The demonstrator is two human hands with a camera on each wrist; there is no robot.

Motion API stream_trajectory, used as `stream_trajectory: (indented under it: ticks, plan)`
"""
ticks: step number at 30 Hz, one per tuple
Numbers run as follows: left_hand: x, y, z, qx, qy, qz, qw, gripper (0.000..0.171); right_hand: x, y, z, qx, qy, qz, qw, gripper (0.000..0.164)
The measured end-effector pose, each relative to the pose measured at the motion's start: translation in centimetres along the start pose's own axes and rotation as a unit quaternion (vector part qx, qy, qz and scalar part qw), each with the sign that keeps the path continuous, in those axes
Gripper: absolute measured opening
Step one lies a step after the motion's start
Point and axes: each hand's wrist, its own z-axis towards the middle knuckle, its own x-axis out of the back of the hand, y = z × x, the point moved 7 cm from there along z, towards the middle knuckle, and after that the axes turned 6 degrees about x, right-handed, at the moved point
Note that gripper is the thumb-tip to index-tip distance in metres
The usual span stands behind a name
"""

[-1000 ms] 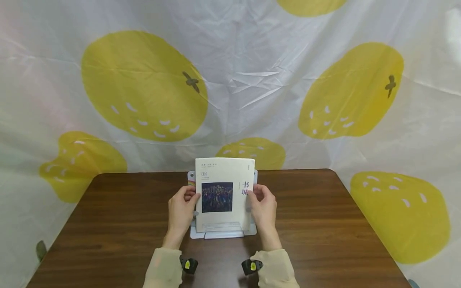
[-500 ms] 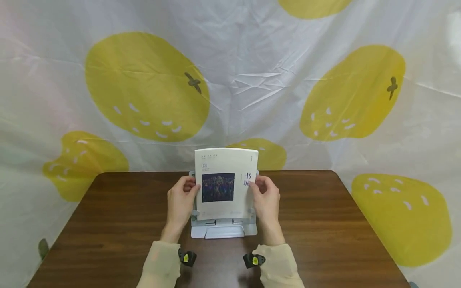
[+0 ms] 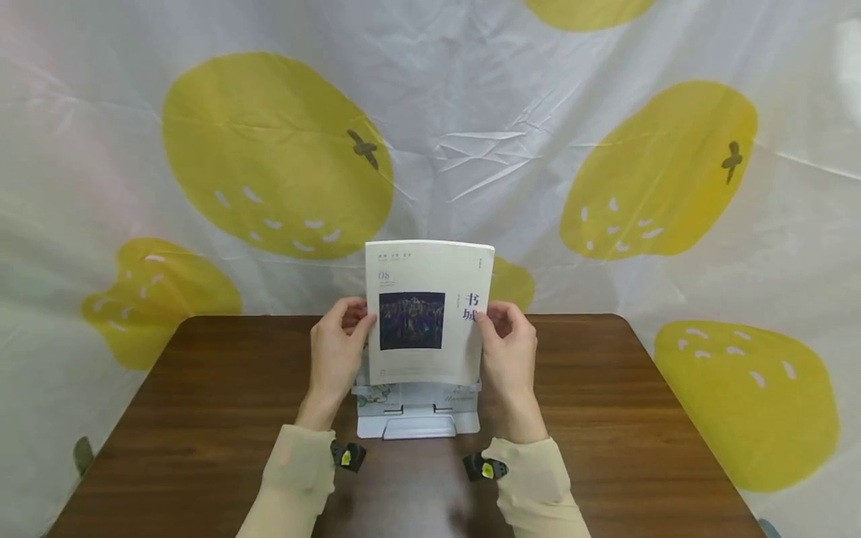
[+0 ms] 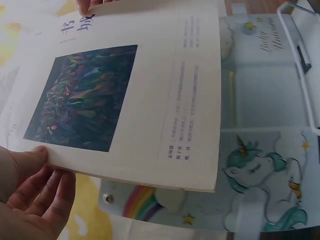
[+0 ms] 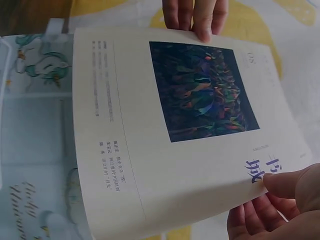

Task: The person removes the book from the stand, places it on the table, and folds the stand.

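A white paperback book point(image 3: 410, 366) with a dark picture on its cover is held up in front of a book stand point(image 3: 420, 427). My left hand point(image 3: 339, 347) pinches its left edge, thumb on the cover and fingers behind. On the opposite edge my right hand point(image 3: 509, 351) has the same pinch. In the left wrist view the stand point(image 4: 265, 100) shows a unicorn, a rainbow and stars on pale blue. The book's lower edge is apart from the stand's bottom ledge, and the book hides much of the stand's upper part.
The stand rests on a dark brown wooden table point(image 3: 222, 418). Behind the table hangs a whitish cloth point(image 3: 464, 90) printed with large yellow fruit. Black straps with cameras point(image 3: 348, 456) sit at both wrists.
Both hands have lifted the book up off the stand's ledge and nearer to the head camera. The lower part of the stand, covered before, now shows. The stand has stayed in place.
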Motion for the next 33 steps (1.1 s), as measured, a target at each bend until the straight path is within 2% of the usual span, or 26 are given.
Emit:
stream_trajectory:
  ticks: [5,16,25,30,33]
  plan:
    - [-0.1,1.1,0.1,-0.010,-0.003,-0.015,0.9998,0.019,0.7,-1.0,0.5,0.012,-0.002,0.002,1.000,0.015]
    - [-1.6,2.4,-0.2,0.005,-0.037,-0.035,0.9987,0.021,3.0,-1.6,1.5,0.024,-0.014,-0.003,1.000,0.016]
    - [-4.5,3.3,-1.3,0.014,-0.077,-0.048,0.9958,0.020,6.6,-0.3,1.5,0.020,-0.021,-0.017,0.999,0.020]
    - [-6.4,3.3,-2.4,0.024,-0.102,-0.052,0.9931,0.019,8.4,0.8,1.2,0.014,-0.040,-0.053,0.998,0.023]
    - [-7.5,3.1,-3.2,0.026,-0.113,-0.061,0.9914,0.019,9.4,0.4,0.8,0.016,-0.056,-0.082,0.995,0.022]
